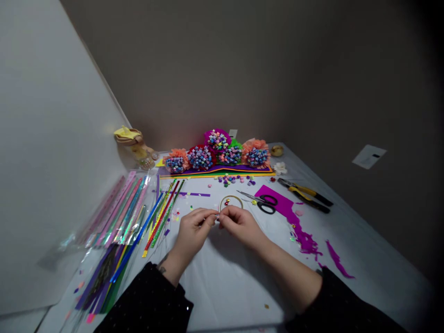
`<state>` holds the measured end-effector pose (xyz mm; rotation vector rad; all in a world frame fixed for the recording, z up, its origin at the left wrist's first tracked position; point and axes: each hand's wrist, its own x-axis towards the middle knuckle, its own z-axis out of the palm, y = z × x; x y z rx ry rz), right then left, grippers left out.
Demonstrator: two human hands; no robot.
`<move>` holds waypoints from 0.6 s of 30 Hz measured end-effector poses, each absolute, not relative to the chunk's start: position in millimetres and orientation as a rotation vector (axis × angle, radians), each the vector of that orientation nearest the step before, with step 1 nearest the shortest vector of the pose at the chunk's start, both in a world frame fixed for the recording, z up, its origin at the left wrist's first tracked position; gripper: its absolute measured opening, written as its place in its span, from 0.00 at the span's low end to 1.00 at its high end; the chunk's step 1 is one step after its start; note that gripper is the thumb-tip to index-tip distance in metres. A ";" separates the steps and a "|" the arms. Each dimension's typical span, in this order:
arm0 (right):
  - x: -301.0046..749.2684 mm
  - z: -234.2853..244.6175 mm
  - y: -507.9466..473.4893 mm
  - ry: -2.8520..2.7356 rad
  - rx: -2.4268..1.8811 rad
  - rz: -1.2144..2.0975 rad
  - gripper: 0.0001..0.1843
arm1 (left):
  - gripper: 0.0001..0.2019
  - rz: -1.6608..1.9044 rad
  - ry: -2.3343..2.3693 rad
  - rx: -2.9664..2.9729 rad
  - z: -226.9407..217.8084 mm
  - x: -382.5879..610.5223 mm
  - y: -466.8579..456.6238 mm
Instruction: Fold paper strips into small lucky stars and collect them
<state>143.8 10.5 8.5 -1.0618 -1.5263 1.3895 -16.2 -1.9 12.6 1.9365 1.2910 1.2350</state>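
Note:
My left hand (193, 230) and my right hand (240, 224) meet over the middle of the white table (225, 286). The fingertips of both pinch one tiny shiny piece (217, 215) between them; I cannot make out what it is. Just behind the fingers lies a thin gold ring (231, 201) with a few small beads inside it. Scissors (261, 201) with dark and pink handles rest to the right of the ring.
Glittery paper strips (161, 217) and packets of pastel strips (118, 210) fan out at the left. Several paper-star bouquets (217, 155) line the back by the wall. Magenta paper (282, 206) with torn scraps and yellow-handled pliers (305, 193) lie at the right. A white board (45, 152) leans at the left.

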 end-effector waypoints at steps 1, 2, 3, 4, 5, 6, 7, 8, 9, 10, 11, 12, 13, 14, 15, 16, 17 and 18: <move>144.7 7.9 10.3 -1.605 -1.067 1.275 0.10 | 0.08 1.223 1.295 1.911 13.0 -16.0 -1.9; 145.6 7.4 10.0 -1.667 -1.066 1.171 0.10 | 0.08 1.211 1.295 1.887 13.5 -15.7 -2.0; 146.4 6.9 9.8 -1.715 -1.062 1.090 0.10 | 0.08 1.200 1.293 1.866 14.0 -15.4 -2.1; 147.0 6.5 9.6 -1.751 -1.054 1.029 0.10 | 0.08 1.192 1.289 1.850 14.6 -15.0 -2.1; 147.5 6.1 9.6 -1.777 -1.045 0.986 0.10 | 0.08 1.187 1.282 1.843 15.2 -14.8 -2.1; 147.9 5.7 9.6 -1.796 -1.037 0.958 0.10 | 0.08 1.184 1.277 1.840 15.6 -14.7 -2.1; 148.1 5.1 9.8 -1.811 -1.031 0.939 0.10 | 0.08 1.181 1.271 1.844 15.9 -14.7 -2.0; 148.3 4.5 10.1 -1.822 -1.029 0.925 0.10 | 0.08 1.179 1.267 1.852 15.9 -15.0 -1.8; 148.3 3.5 10.4 -1.831 -1.028 0.911 0.10 | 0.08 1.176 1.264 1.864 15.5 -15.3 -1.7; 148.1 2.4 10.6 -1.840 -1.028 0.896 0.10 | 0.08 1.173 1.263 1.874 14.7 -15.7 -1.5; 147.8 0.9 10.8 -1.849 -1.030 0.879 0.10 | 0.08 1.169 1.263 1.880 13.6 -15.9 -1.4; 147.3 -0.6 10.9 -1.858 -1.030 0.858 0.10 | 0.08 1.168 1.265 1.879 12.2 -16.0 -1.4; 146.7 -2.3 10.8 -1.865 -1.032 0.833 0.10 | 0.08 1.168 1.267 1.871 10.6 -15.7 -1.4; 145.8 -3.8 10.5 -1.870 -1.034 0.804 0.10 | 0.09 1.171 1.270 1.857 9.0 -15.1 -1.5; 144.8 -5.1 10.0 -1.873 -1.037 0.774 0.10 | 0.09 1.178 1.273 1.840 7.6 -14.1 -1.7; 143.6 -5.9 9.5 -1.871 -1.042 0.745 0.10 | 0.09 1.189 1.276 1.826 6.5 -12.9 -2.0; 142.5 -6.2 9.0 -1.866 -1.049 0.720 0.09 | 0.09 1.201 1.277 1.817 5.7 -11.6 -2.2; 141.6 -6.0 8.5 -1.859 -1.059 0.708 0.09 | 0.09 1.213 1.277 1.812 5.4 -10.5 -2.4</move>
